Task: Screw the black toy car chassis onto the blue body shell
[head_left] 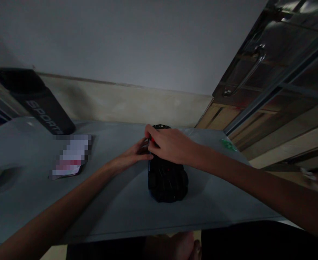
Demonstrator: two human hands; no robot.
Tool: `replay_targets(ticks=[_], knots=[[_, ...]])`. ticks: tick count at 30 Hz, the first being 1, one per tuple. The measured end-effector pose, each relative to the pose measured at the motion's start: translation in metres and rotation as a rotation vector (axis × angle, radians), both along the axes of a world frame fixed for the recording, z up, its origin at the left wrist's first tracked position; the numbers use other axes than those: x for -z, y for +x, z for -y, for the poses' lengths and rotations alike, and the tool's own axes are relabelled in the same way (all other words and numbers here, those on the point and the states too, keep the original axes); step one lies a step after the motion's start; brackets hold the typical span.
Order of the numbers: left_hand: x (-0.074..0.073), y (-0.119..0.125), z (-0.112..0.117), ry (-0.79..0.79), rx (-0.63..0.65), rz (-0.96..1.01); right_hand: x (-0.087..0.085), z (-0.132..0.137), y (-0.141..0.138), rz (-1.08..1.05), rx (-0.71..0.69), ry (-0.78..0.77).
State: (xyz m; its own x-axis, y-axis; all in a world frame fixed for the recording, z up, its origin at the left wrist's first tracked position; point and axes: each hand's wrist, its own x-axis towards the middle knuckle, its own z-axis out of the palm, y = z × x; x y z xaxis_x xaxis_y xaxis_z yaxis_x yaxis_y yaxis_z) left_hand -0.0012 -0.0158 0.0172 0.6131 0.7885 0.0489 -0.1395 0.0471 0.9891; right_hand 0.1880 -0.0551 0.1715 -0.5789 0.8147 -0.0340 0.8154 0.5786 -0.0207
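Observation:
A black toy car (168, 178), seemingly lying upside down, rests on the grey table with its near end toward me. Small red spots and wheel-like bulges show on its surface. My left hand (133, 154) grips the car's left side near its far end, thumb against the edge. Across the far half of the car lies my right hand (170, 143), its thumb and fingers pinched together at the far left corner, close to the left fingertips. A bit of red shows under the right fingers. Whatever they pinch is hidden.
A dark bottle (43, 104) marked "SPORTS" stands at the back left, with a blurred-out flat item (71, 157) before it. Green crumpled plastic (228, 144) lies near the right edge. A wall (126, 99) backs the table; a metal door (256, 61) is at right.

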Motion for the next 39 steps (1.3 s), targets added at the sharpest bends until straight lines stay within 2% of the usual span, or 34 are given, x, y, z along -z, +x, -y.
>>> replay_targets(ticks=[4,9,12,19,22,29,35,39], knots=[[0.0009,-0.0002,-0.0001,-0.002,-0.009,-0.003,-0.0034,0.0011,0.0,0.033,-0.058,-0.01],[0.0055,-0.0016,-0.0029,-0.004,-0.013,-0.028,-0.0029,0.001,-0.0016,0.068,0.054,0.042],[0.0083,-0.0024,-0.0039,-0.013,-0.009,-0.019,-0.0017,0.0019,-0.0006,0.087,0.063,0.076],[0.004,-0.0011,-0.0022,-0.009,0.002,-0.002,-0.0002,0.0006,0.0062,-0.006,-0.057,-0.006],[0.003,-0.001,-0.0025,-0.003,0.006,-0.029,0.0003,-0.001,0.0068,-0.019,-0.004,-0.031],[0.0054,-0.001,-0.0029,-0.001,-0.006,-0.02,0.0015,0.0032,0.0028,-0.008,0.086,0.036],[0.0043,-0.0019,-0.0023,0.012,0.011,-0.018,0.0019,0.0029,0.005,-0.055,-0.012,-0.024],[0.0058,-0.0017,-0.0027,0.01,0.004,-0.031,0.0013,0.0021,0.0029,-0.034,0.042,-0.019]])
